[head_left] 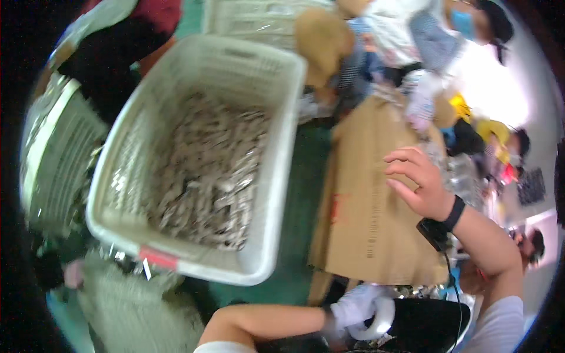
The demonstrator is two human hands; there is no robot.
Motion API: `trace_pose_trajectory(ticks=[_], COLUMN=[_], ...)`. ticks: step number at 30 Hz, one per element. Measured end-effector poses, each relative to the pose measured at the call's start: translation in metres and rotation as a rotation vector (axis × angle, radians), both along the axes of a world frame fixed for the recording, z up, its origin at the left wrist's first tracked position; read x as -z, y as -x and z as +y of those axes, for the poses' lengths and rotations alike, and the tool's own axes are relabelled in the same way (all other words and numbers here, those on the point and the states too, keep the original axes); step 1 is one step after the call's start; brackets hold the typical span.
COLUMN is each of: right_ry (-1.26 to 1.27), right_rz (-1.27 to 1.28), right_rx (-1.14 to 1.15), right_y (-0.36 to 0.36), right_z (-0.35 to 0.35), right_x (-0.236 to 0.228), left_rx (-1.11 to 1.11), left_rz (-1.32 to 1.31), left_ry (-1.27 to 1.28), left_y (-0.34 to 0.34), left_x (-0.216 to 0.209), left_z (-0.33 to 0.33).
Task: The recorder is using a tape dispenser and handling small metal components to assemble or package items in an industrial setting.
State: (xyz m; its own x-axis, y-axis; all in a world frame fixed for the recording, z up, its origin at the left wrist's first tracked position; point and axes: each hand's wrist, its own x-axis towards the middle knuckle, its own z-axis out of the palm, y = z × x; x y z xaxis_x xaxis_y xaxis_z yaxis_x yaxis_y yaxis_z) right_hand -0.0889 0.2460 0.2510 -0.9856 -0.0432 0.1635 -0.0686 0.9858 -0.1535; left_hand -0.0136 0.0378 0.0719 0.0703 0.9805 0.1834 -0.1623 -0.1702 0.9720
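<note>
My left hand (pixel 355 307), in a pale glove, is at the bottom of the view, closed around what looks like a roll of white tape (pixel 385 317). Blur hides its fingertips. Above a large brown cardboard box (pixel 376 235), my right hand (pixel 419 181) is bare, its fingers curved and apart with nothing in them. A black band (pixel 454 213) circles the right wrist, with a small dark device (pixel 434 234) and a cable hanging from it. The box stands just beyond my left hand.
Left of the box, a big white plastic basket (pixel 273 235) holds many small silvery packets (pixel 212 170). Another pale basket (pixel 59 147) stands at the far left, near a grey-green sack (pixel 138 300). Several people work beyond the box; one wears a tan cap (pixel 322 44). Green floor (pixel 303 194) shows between basket and box.
</note>
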Motion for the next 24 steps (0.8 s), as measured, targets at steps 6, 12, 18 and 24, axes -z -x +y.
trace_pose_trajectory(ticks=[6, 12, 18, 24], right_ry=[0.080, -0.387, -0.462, -0.266], right_rz=[-0.519, -1.030, -1.254, -1.158], right_rx=[-0.426, -0.559, -0.403, 0.079], right_y=[0.173, 0.261, 0.279, 0.263], right_z=[-0.128, -0.200, -0.186, -0.158], right_x=[0.025, 0.139, 0.239, 0.270], left_rx=[0.097, -0.026, -0.029, -0.014], left_rz=[-0.365, -0.131, -0.190, -0.196], left_ry=[0.126, 0.042, 0.122, 0.118], left_y=[-0.031, 0.002, -0.012, -0.004], left_x=[0.010, -0.015, -0.006, -0.005], left_z=[0.000, -0.005, 0.000, -0.003])
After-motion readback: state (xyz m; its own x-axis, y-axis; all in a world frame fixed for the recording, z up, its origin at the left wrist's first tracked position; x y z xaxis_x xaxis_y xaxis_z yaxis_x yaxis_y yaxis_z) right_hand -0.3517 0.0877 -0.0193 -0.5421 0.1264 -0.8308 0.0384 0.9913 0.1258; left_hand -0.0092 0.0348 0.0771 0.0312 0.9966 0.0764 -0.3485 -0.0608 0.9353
